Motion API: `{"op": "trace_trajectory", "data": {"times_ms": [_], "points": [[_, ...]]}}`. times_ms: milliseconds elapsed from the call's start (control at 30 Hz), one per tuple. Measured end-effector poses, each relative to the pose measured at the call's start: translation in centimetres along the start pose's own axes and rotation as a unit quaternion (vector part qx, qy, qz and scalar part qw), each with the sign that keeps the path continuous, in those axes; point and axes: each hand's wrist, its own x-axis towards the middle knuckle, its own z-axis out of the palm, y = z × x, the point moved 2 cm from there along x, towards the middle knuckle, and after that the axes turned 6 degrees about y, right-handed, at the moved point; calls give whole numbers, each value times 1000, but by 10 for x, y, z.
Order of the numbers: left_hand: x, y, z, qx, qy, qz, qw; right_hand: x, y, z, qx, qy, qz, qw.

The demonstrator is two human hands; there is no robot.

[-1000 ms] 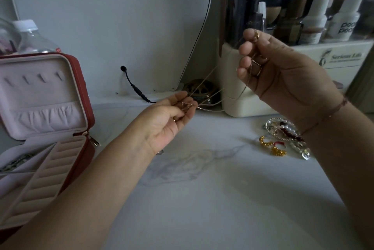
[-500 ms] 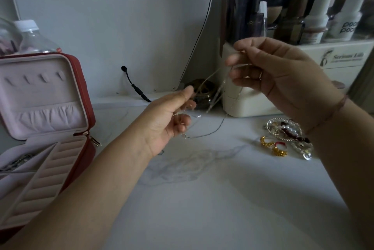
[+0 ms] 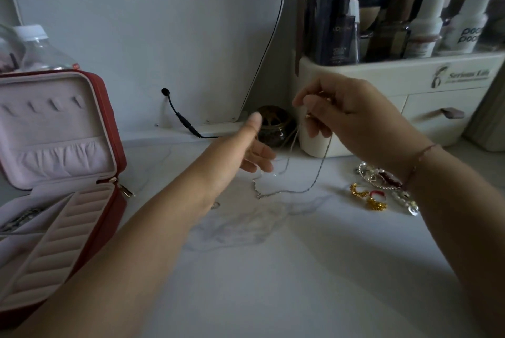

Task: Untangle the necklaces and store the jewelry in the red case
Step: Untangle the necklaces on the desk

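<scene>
My right hand [image 3: 352, 116] pinches the thin necklaces near its fingertips, above the white marble table. A silver chain [image 3: 317, 173] hangs from it and loops down onto the table in front of my left hand. My left hand [image 3: 246, 151] is spread, thumb up and fingers relaxed, with the chain strands brushing its fingertips. The red case [image 3: 109, 129] stands open at the left, with a pink lining, ring rolls and a dark chain in a front compartment.
Gold earrings [image 3: 367, 196], a red ring and a pearl bracelet [image 3: 379, 175] lie on the table under my right wrist. A cream cosmetics organizer [image 3: 410, 83] with bottles stands at the back right, a small dark jar [image 3: 276, 127] beside it. A plastic bottle [image 3: 41, 50] stands behind the case.
My left hand let go of the necklaces and spread its fingers. My right hand came lower, and the silver chain dropped into a loop on the table.
</scene>
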Motion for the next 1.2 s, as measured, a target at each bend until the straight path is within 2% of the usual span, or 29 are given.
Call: {"op": "trace_trajectory", "data": {"times_ms": [100,200,300,400,500,600,800,1200], "points": [[-1,-5,2,32,12,21,999,1,2,0,30,7,10,999],[-2,-6,6,33,-10,36,999,2,3,1,94,-8,42,995],[-3,-3,8,-57,-36,62,996,0,4,5,159,-71,76,982],[-3,-1,11,-139,-108,68,982,-4,3,11,235,-142,106,956],[-5,-1,13,-184,-146,50,971,-6,4,15,251,-176,117,945],[-6,0,12,-185,-122,31,975,-4,5,15,263,-162,130,942],[-3,2,9,-191,-42,48,979,-1,12,11,233,-102,129,958],[2,-2,11,-196,65,119,971,1,11,8,214,-39,143,966]]}}
